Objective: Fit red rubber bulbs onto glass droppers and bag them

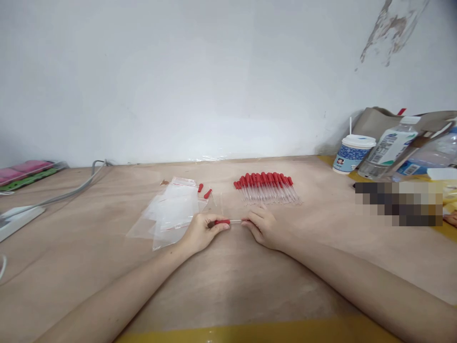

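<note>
Between my two hands a glass dropper lies level just above the table. My left hand (205, 232) pinches its red rubber bulb (222, 222). The fingers of my right hand (260, 226) are closed on the far end of its clear glass tube (235, 221). Beyond my right hand, a row of several droppers (266, 186) lies side by side with red bulbs toward the wall. Two loose red bulbs (207, 193) and some thin clear tubes (221, 202) lie past my left hand. Clear zip bags (178, 207) are piled beside it.
A paper cup (352, 155) with a straw, a plastic bottle (391, 147) and a grey bag (371, 121) stand at the back right. A power strip (21, 219), a grey cable (80, 186) and a pink-green package (28, 174) are on the left. A white wall (200, 81) bounds the table.
</note>
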The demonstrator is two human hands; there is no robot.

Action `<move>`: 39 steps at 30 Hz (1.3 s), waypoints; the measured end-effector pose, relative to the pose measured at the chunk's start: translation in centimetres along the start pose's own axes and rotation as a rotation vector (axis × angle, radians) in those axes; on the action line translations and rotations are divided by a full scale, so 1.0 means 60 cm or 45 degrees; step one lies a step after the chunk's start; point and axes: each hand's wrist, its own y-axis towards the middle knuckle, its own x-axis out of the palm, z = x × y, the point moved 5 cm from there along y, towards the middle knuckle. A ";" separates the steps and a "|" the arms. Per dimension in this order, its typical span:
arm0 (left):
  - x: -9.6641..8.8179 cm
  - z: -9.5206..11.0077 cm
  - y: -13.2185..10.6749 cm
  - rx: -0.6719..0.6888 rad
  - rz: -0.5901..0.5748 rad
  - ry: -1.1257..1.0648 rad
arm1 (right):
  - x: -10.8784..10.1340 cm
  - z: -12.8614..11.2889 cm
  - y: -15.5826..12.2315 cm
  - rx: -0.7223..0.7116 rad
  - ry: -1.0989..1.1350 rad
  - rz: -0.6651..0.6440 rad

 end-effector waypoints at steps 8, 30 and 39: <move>0.001 0.016 -0.003 0.087 -0.029 0.065 | 0.005 -0.006 0.002 -0.147 -0.098 -0.041; 0.003 0.033 -0.009 0.236 -0.026 0.174 | 0.008 -0.008 0.012 0.167 0.127 -0.326; 0.007 0.033 -0.010 0.320 -0.045 0.219 | 0.025 -0.006 0.009 0.344 0.297 -0.447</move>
